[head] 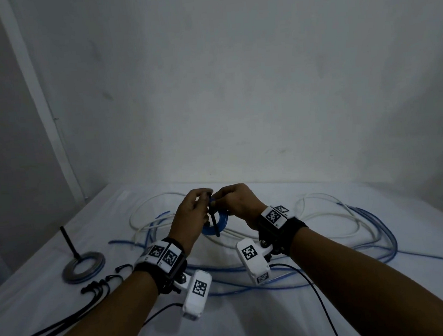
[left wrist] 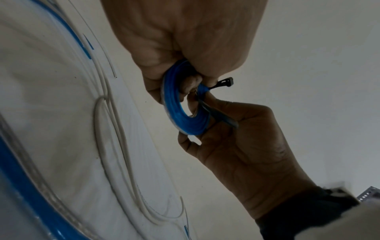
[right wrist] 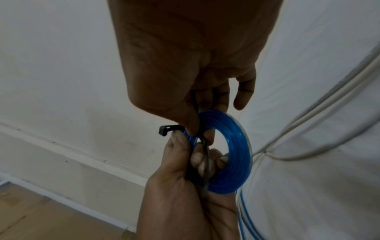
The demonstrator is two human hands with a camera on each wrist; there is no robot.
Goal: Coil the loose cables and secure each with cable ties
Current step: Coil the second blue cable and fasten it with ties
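Blue translucent cable, wound into a small flat coil (right wrist: 228, 152), hangs between your hands above the white-covered table (head: 252, 318). Your left hand (head: 190, 220) and right hand (head: 240, 202) both pinch it, fingers curled round the black plastic cable tie (right wrist: 205, 164); its tail seems not yet threaded. One tied grey coil (head: 83, 266) lies left. Long blue and white cables (head: 350, 227) remain loose. Spare ties (head: 68, 312) wait. No writing is readable.
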